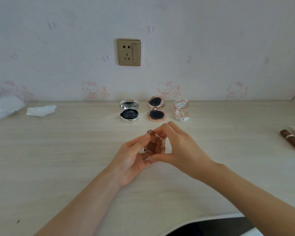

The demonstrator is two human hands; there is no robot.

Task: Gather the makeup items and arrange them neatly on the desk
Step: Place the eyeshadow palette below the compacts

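- Both forearms are reaching in from the near edge of the desk and meeting over its middle, in front of the wall socket.
- Between the hands, a small brown see-through case is being held just above the desk top, straight out from the socket and nearer the camera than anything else on the desk.
- On the case's left side, the left hand is cupping it from below, palm up, with the thumb pressing on the left edge.
- On the case's right side, the right hand is pinching it, fingers curled over the far top corner and the thumb pressing at the near bottom corner.
- Three round compacts are standing open in a row below the socket, against the wall: a silver compact directly under it, a rose-gold compact to its right, and a white patterned compact further right.
- Far to the right of the socket, at the frame's edge, one brown lipstick tube is lying on the desk, with another small item just beyond it, too cut off to identify.
- Left of the socket, one crumpled white tissue is lying on the desk, and further left some clear plastic wrap.
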